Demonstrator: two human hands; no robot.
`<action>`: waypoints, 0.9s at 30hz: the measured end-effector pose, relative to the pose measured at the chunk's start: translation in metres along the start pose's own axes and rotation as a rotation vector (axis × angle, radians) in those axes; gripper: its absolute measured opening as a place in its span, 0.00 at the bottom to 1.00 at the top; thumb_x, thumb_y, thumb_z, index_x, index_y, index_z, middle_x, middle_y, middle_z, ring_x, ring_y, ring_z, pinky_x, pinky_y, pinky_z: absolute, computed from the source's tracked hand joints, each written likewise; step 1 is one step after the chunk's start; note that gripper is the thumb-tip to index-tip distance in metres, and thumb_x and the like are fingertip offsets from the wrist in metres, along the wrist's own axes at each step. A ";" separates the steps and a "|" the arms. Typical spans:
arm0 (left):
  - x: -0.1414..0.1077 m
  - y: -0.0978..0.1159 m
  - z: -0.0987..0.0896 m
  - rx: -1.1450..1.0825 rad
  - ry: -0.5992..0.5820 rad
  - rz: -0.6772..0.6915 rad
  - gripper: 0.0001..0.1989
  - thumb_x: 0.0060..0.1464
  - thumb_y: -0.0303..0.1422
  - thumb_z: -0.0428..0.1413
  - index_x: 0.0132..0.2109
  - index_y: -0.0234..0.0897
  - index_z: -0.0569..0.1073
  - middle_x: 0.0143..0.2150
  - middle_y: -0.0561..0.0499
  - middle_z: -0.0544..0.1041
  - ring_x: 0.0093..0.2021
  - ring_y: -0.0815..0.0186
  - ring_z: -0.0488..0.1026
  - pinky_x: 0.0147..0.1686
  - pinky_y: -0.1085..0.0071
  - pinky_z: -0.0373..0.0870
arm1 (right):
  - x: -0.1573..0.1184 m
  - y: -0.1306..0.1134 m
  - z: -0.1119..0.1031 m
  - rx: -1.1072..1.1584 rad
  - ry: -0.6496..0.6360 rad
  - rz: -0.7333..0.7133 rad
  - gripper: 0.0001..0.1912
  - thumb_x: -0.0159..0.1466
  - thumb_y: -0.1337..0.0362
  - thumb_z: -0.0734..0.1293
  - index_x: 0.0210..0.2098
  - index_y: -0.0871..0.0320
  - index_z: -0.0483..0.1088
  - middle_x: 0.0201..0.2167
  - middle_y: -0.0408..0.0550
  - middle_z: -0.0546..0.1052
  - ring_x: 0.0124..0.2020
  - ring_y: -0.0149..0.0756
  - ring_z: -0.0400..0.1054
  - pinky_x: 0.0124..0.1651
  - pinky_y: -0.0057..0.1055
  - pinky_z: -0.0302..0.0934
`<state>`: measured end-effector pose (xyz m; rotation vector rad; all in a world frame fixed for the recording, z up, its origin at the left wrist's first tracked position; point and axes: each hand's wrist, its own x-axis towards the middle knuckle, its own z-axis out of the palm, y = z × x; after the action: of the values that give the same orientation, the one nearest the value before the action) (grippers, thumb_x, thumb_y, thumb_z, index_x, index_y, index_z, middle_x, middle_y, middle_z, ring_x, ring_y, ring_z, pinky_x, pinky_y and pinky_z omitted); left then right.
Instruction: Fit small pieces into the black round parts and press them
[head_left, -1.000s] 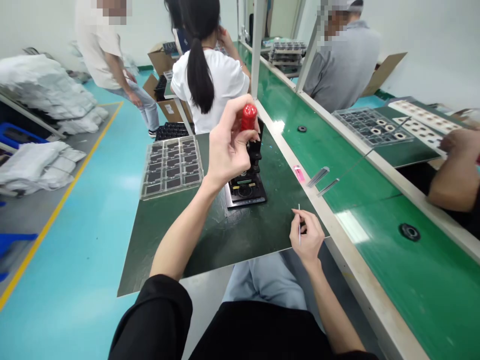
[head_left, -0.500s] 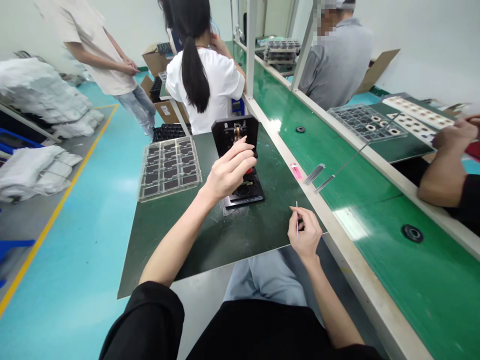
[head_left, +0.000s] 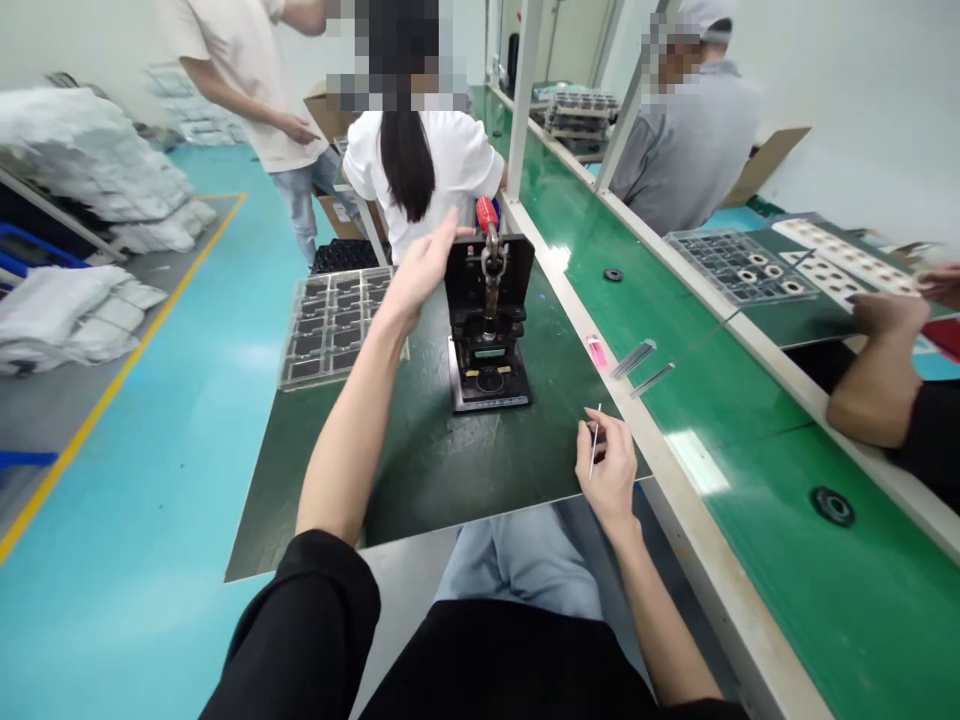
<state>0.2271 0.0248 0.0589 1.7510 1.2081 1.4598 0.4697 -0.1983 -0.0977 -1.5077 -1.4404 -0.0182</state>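
Note:
A black toggle-clamp press (head_left: 490,330) stands upright on the dark green work mat (head_left: 420,450). Its red lever handle (head_left: 487,214) points up at the top, and the round seat in its base is visible. My left hand (head_left: 424,272) is beside the upper left edge of the press, fingers stretched out, holding nothing; whether the fingertips touch it I cannot tell. Near the mat's right edge, my right hand (head_left: 609,458) pinches a thin metal rod (head_left: 595,445), which points upward. My left forearm partly covers a clear tray (head_left: 289,350) with dark square pieces in its compartments.
Right of the mat runs a pale rail (head_left: 660,450), with thin metal strips (head_left: 634,358) and a pink packet (head_left: 597,351) by it. Black ring parts (head_left: 832,506) lie on the green conveyor (head_left: 750,420). Co-workers sit ahead and across; another person stands at left.
My left hand has moved up and left off the front of the press. The red handle has swung from low to upright. My right hand still holds the rod in nearly the same place.

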 end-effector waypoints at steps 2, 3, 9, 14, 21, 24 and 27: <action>-0.032 -0.030 -0.002 -0.111 -0.093 -0.138 0.32 0.69 0.56 0.38 0.53 0.39 0.77 0.46 0.45 0.83 0.53 0.56 0.80 0.54 0.58 0.76 | 0.009 -0.008 -0.004 0.038 -0.023 -0.016 0.14 0.74 0.61 0.61 0.50 0.59 0.76 0.41 0.54 0.77 0.36 0.36 0.73 0.34 0.32 0.69; -0.050 -0.042 -0.001 -0.146 -0.134 -0.190 0.34 0.69 0.56 0.35 0.56 0.39 0.76 0.49 0.44 0.82 0.55 0.56 0.79 0.56 0.57 0.75 | 0.015 -0.013 -0.006 0.042 -0.035 -0.045 0.15 0.75 0.62 0.59 0.49 0.58 0.77 0.38 0.53 0.77 0.35 0.36 0.72 0.37 0.33 0.70; -0.122 -0.074 0.005 0.080 -0.264 -0.266 0.24 0.67 0.46 0.46 0.60 0.39 0.74 0.62 0.44 0.77 0.64 0.51 0.72 0.67 0.55 0.64 | 0.061 -0.044 0.014 -0.124 -0.116 -0.279 0.26 0.77 0.61 0.53 0.29 0.57 0.76 0.45 0.57 0.73 0.52 0.45 0.67 0.53 0.44 0.66; -0.124 -0.069 0.006 0.120 -0.312 -0.257 0.22 0.70 0.43 0.43 0.59 0.37 0.71 0.60 0.42 0.78 0.60 0.53 0.74 0.65 0.59 0.67 | 0.078 -0.065 0.058 -0.346 -0.460 -0.279 0.25 0.78 0.55 0.51 0.41 0.60 0.74 0.36 0.51 0.75 0.31 0.36 0.71 0.31 0.31 0.57; -0.124 -0.081 0.008 0.106 -0.338 -0.197 0.21 0.68 0.41 0.47 0.61 0.37 0.70 0.63 0.42 0.76 0.64 0.52 0.72 0.67 0.55 0.65 | 0.080 -0.094 0.071 -0.626 -0.633 -0.110 0.29 0.71 0.40 0.62 0.45 0.63 0.71 0.42 0.60 0.77 0.37 0.45 0.79 0.28 0.30 0.58; -0.124 -0.086 0.010 0.138 -0.334 -0.166 0.22 0.66 0.41 0.51 0.61 0.35 0.69 0.63 0.40 0.76 0.63 0.51 0.73 0.67 0.54 0.66 | 0.089 -0.103 0.068 -0.656 -0.720 -0.044 0.25 0.72 0.45 0.62 0.46 0.64 0.72 0.43 0.61 0.79 0.40 0.49 0.79 0.34 0.33 0.64; -0.126 -0.089 0.012 0.150 -0.319 -0.129 0.23 0.66 0.42 0.53 0.61 0.34 0.69 0.62 0.38 0.76 0.63 0.51 0.73 0.66 0.53 0.66 | 0.098 -0.105 0.064 -0.631 -0.776 -0.020 0.22 0.71 0.48 0.64 0.46 0.61 0.75 0.44 0.59 0.81 0.43 0.52 0.79 0.37 0.35 0.66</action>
<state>0.2129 -0.0461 -0.0775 1.8799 1.2559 0.9927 0.3807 -0.1084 -0.0038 -2.1495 -2.2012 0.1243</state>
